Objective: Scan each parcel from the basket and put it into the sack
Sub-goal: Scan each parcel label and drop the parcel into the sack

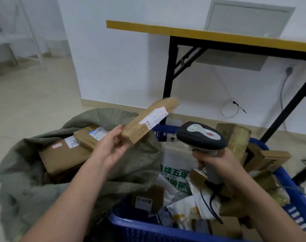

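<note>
My left hand (109, 147) grips one end of a long brown cardboard parcel (148, 120) with a white label, held tilted in the air over the sack's right edge. A grey-green sack (28, 186) lies open on the left with flat cardboard boxes (65, 156) inside. My right hand (218, 167) grips the handle of a dark grey barcode scanner (200, 136), whose head sits just right of the parcel. The blue plastic basket (148, 227) at the lower right holds several boxes and white plastic mailers (182, 205).
A folding table (209, 36) with a yellow edge and black legs stands behind the basket against the white wall. A grey cable (230, 109) hangs and coils near the wall socket. Beige tiled floor lies to the left.
</note>
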